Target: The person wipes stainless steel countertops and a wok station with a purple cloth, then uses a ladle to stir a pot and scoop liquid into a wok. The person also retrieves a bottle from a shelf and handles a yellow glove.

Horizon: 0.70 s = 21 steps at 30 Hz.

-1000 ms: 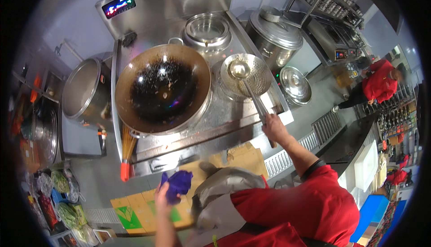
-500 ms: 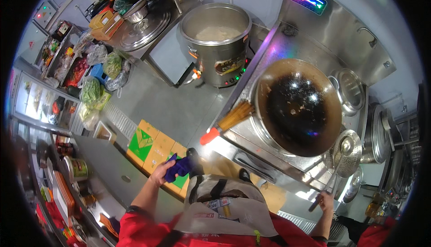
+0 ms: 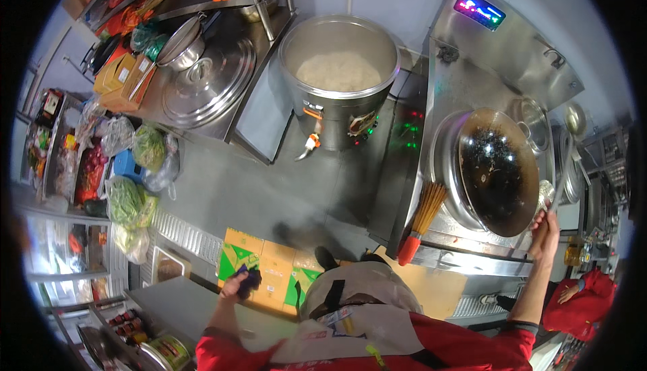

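One purple cloth (image 3: 250,283) is bunched in the left hand (image 3: 232,285) above cardboard (image 3: 275,273); rightward, a bristle brush (image 3: 427,212) lies beside the wok (image 3: 499,177), tilted on the stove (image 3: 445,91), and the right hand (image 3: 544,233) grips a ladle (image 3: 575,120) near the wok's right rim.

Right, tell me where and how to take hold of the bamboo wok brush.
Grip the bamboo wok brush by its red handle, probably best from the person's side of the stove. The handle is narrow and points toward the person, while the bristles fan out the other way, beside the wok.
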### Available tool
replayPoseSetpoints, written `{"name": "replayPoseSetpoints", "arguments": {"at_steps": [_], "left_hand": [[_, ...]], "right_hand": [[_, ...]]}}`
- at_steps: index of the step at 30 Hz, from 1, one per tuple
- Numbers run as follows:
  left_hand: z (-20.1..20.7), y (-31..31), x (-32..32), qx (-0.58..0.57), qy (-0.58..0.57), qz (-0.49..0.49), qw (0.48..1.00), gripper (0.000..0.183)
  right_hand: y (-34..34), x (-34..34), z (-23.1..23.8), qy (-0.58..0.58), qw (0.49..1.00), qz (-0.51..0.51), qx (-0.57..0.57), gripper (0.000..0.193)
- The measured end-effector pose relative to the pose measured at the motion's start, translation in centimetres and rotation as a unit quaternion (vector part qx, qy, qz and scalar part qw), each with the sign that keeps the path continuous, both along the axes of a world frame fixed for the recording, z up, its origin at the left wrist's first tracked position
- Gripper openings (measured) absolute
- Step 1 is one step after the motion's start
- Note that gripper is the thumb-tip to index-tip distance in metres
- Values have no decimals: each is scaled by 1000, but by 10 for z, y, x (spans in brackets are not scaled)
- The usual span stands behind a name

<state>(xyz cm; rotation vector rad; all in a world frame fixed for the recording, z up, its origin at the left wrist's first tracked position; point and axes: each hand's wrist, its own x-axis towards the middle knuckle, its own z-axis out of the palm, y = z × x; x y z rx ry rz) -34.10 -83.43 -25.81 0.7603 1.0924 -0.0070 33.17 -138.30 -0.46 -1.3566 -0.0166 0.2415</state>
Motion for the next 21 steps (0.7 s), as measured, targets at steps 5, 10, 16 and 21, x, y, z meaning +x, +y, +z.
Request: {"name": "replayPoseSetpoints", "arguments": {"at_steps": [5, 10, 16, 21], "left_hand": [[19, 123, 80, 26, -82, 10, 996, 34], [32, 181, 120, 48, -68, -12, 996, 32], [23, 181, 51, 68, 54, 20, 996, 40], [9, 171, -7, -13, 273, 10, 962, 36]], "right_hand": [[158, -41, -1, 53, 995, 74, 48, 44], [278, -60, -39, 178, 966, 185, -32, 43], [435, -24, -90, 246, 934, 260, 9, 36], [503, 2, -91, 181, 947, 267, -5, 29]]}}
